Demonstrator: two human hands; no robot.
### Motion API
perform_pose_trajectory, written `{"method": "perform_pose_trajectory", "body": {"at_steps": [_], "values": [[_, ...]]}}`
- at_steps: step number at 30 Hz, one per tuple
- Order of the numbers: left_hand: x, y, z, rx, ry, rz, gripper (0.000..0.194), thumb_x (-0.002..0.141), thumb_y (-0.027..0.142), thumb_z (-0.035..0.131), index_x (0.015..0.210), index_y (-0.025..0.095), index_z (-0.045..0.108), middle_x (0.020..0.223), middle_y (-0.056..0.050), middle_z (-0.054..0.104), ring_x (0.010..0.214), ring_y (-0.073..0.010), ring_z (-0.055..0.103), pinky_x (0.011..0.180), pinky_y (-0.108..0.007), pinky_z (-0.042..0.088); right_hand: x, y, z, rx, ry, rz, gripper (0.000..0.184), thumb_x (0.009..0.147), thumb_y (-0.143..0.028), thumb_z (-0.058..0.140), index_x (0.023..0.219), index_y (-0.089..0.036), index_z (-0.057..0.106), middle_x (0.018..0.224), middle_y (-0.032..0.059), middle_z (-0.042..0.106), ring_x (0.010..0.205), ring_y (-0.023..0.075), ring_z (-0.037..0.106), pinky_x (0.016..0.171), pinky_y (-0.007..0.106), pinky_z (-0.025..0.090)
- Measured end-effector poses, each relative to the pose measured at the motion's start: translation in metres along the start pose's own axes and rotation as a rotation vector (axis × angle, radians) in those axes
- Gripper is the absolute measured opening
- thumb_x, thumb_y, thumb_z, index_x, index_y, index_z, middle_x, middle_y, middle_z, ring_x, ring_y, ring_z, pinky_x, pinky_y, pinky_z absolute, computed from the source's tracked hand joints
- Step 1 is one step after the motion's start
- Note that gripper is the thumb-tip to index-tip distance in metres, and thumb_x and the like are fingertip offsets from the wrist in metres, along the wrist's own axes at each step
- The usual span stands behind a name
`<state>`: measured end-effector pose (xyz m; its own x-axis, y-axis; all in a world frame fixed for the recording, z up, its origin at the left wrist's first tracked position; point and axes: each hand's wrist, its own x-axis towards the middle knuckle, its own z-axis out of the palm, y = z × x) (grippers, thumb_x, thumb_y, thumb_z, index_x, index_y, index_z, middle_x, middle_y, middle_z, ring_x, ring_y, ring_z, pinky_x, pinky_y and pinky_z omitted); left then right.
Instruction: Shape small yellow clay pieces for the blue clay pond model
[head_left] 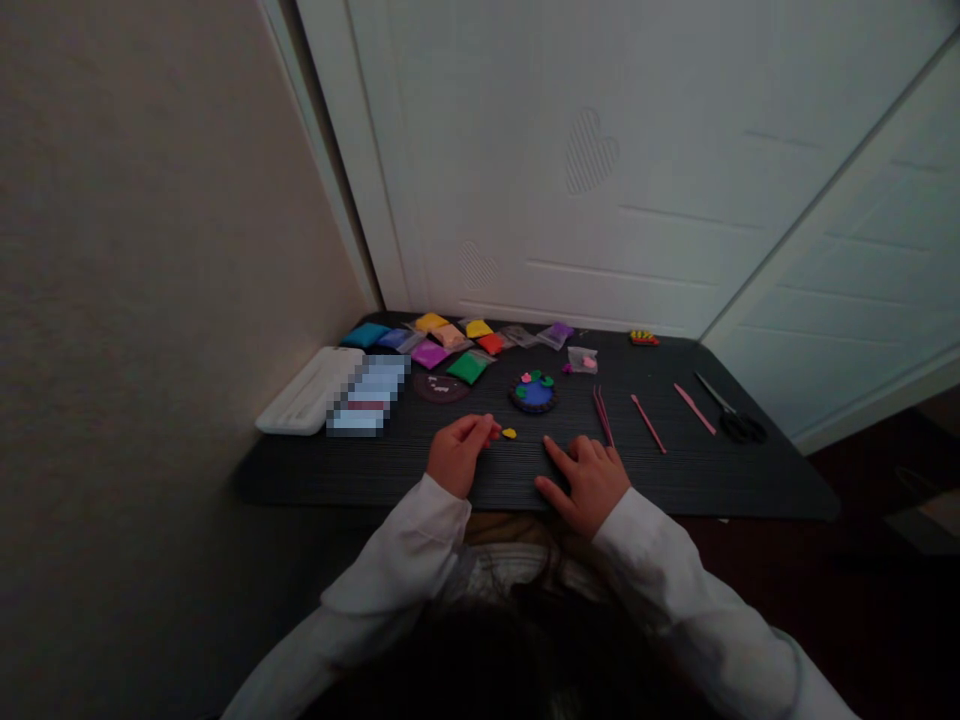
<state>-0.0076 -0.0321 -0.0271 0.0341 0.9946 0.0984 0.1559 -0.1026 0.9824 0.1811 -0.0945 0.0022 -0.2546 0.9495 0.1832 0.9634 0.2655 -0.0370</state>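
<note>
The small yellow piece (pixel 509 433) lay on the counter (pixel 420 470), just right of the left hand's fingertips and on the near side of the blue dish (pixel 535 393). The left hand (pixel 491 428) had its thumb and fingertips pressed together, though whether they pinched a tiny bit of something could not be told. The right hand (pixel 545 459) was spread, its thumb and index finger well apart, the index fingertip low over the counter or touching it; the view did not settle which. With so small and seemingly soft a piece, a light touch looked wisest: lifting it by its edge would likely keep its shape better than pressing down from above. Clean, dry fingertips would probably help against sticking, and the tweezers (pixel 602 415), lying just beyond the right hand, seemed a good choice if fingers proved too broad. Keeping both wrists low and steady would likely help too. The green packet (pixel 469 367) sat on the far left, and the scissors (pixel 735 428) lay well to the right, leaving the middle uncrowded for fine work
</note>
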Motion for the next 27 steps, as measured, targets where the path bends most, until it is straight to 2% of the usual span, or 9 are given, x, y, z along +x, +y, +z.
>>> {"method": "perform_pose_trajectory", "body": {"at_steps": [4, 7, 11, 15, 21, 27], "values": [[0.000, 0.003, 0.000, 0.000, 0.002, 0.003, 0.025, 0.081, 0.033, 0.045, 0.088, 0.012, 0.056, 0.083, -0.003, 0.059, 0.072, -0.0127, 0.056, 0.066, -0.032, 0.047, -0.012, -0.003, -0.004, 0.001, -0.020, -0.012, 0.058, 0.077, -0.059, 0.026, 0.123, -0.027, 0.038, 0.089, 0.0077, 0.048, 0.083, 0.0211, 0.042, 0.072, 0.033, 0.025], [-0.001, 0.004, 0.000, 0.006, 0.005, 0.009, 0.025, 0.081, 0.034, 0.044, 0.086, 0.012, 0.056, 0.081, -0.003, 0.059, 0.071, -0.0125, 0.056, 0.065, -0.031, 0.047, -0.009, -0.011, -0.002, 0.008, -0.021, -0.019, 0.057, 0.076, -0.061, 0.026, 0.123, -0.030, 0.038, 0.091, 0.0071, 0.048, 0.085, 0.0209, 0.042, 0.073, 0.033, 0.025], [0.000, 0.001, -0.001, 0.013, 0.005, 0.017, 0.025, 0.081, 0.033, 0.045, 0.086, 0.012, 0.056, 0.081, -0.003, 0.059, 0.071, -0.0124, 0.056, 0.065, -0.031, 0.047, 0.002, -0.012, 0.002, 0.004, -0.007, 0.023, 0.060, 0.078, -0.059, 0.023, 0.125, -0.025, 0.035, 0.093, 0.0095, 0.048, 0.086, 0.0225, 0.042, 0.074, 0.035, 0.025], [0.002, -0.001, -0.003, 0.014, 0.007, 0.015, 0.025, 0.081, 0.034, 0.045, 0.085, 0.012, 0.056, 0.079, -0.003, 0.059, 0.069, -0.0118, 0.056, 0.063, -0.030, 0.047, -0.002, -0.005, 0.002, -0.006, -0.017, 0.055, 0.061, 0.078, -0.058, 0.024, 0.125, -0.021, 0.036, 0.092, 0.0103, 0.048, 0.086, 0.0233, 0.041, 0.074, 0.035, 0.025], [0.000, 0.005, -0.002, 0.023, 0.008, 0.013, 0.025, 0.081, 0.034, 0.044, 0.083, 0.012, 0.056, 0.077, -0.002, 0.059, 0.068, -0.0115, 0.056, 0.063, -0.030, 0.047, -0.006, -0.016, -0.001, 0.011, -0.034, 0.005, 0.059, 0.076, -0.062, 0.025, 0.124, -0.030, 0.036, 0.093, 0.0072, 0.048, 0.086, 0.0218, 0.042, 0.074, 0.034, 0.025], [-0.004, 0.010, 0.000, 0.026, 0.017, 0.024, 0.026, 0.081, 0.035, 0.045, 0.081, 0.012, 0.057, 0.075, -0.002, 0.059, 0.066, -0.0111, 0.056, 0.062, -0.029, 0.047, 0.001, -0.009, -0.001, 0.001, -0.007, 0.065, 0.061, 0.078, -0.059, 0.023, 0.125, -0.022, 0.037, 0.095, 0.0110, 0.048, 0.087, 0.0240, 0.041, 0.074, 0.037, 0.024]]}}
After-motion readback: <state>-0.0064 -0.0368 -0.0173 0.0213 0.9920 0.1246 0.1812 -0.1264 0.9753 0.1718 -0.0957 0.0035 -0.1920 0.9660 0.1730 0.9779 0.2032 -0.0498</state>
